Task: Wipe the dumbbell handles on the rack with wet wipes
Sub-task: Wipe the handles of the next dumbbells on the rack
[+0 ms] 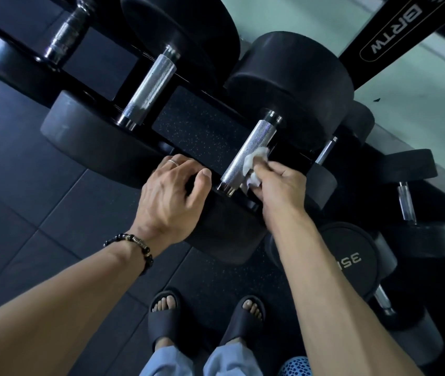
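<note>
From the head camera, looking steeply down, a black dumbbell rack (194,85) crosses the frame with several dumbbells lying on it. The right hand (278,183) has its fingers curled round a crumpled white wet wipe (254,164), pressing it against the right side of the knurled steel handle (248,153) of the nearest dumbbell, toward that handle's near end. This handle runs diagonally between a large black far head (292,85) and a near head (224,229) that lies under both hands. The left hand (172,194) sits on top of that near head, fingers bent over its upper edge and thumb reaching toward the handle's collar; it holds the weight rather than any loose thing. A ring (173,162) shows on one finger, and a dark beaded bracelet (134,249) circles the left wrist. To the left on the rack lies a second dumbbell with a bare steel handle (148,88), and beyond it a third handle (65,36), darker and partly blurred. Lower right, more dumbbells rest on a lower tier, one head marked with pale numerals (349,260). Below, two feet in dark slides (205,318) stand on the speckled rubber floor (20,164), with pale trouser legs at the bottom edge.
</note>
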### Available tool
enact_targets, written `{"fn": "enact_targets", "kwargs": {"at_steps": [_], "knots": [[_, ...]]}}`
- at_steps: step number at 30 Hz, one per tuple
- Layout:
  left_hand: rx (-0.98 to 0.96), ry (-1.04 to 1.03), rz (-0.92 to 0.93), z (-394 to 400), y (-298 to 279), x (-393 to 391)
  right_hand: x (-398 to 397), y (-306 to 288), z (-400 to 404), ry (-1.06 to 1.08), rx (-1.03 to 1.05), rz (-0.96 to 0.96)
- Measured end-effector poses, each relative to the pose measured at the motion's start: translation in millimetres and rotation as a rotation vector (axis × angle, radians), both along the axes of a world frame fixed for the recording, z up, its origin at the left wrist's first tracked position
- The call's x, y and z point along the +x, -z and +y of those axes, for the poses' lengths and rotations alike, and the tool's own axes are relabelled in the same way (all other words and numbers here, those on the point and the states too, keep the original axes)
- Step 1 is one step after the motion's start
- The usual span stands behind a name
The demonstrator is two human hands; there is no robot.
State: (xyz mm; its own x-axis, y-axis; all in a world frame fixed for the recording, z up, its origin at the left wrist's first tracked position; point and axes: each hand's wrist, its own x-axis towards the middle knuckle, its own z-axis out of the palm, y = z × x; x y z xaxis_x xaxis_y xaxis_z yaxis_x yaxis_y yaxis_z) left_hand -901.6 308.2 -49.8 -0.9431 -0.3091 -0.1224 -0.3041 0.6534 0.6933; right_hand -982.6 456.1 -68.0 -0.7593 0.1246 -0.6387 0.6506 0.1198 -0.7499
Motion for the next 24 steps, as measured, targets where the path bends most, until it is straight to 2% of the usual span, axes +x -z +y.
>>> {"fn": "enact_targets", "kwargs": {"at_steps": [4, 9, 13, 15, 17, 21, 24], "knots": [[-0.005, 0.003, 0.004, -1, 0, 0, 3, 1, 7, -0.176, 0.034, -0.001], [-0.003, 0.014, -0.005, -1, -1, 0, -25, -2, 10, -0.219, -0.011, 0.097], [-0.008, 0.017, 0.007, -1, 0, 0, -19, -11, 9, -0.199, -0.107, 0.095], [-0.013, 0.018, 0.009, -2, 0, 0, -20, -21, 7, -0.139, -0.248, 0.046], [-0.012, 0.016, 0.012, -2, 0, 1, -21, -20, 7, -0.042, -0.304, 0.014], [-0.002, 0.014, 0.011, -2, 2, 1, -20, 4, 1, -0.032, -0.048, 0.112], [0.007, 0.012, 0.027, -2, 3, 1, -1, 9, 6, -0.171, 0.031, 0.049]]}}
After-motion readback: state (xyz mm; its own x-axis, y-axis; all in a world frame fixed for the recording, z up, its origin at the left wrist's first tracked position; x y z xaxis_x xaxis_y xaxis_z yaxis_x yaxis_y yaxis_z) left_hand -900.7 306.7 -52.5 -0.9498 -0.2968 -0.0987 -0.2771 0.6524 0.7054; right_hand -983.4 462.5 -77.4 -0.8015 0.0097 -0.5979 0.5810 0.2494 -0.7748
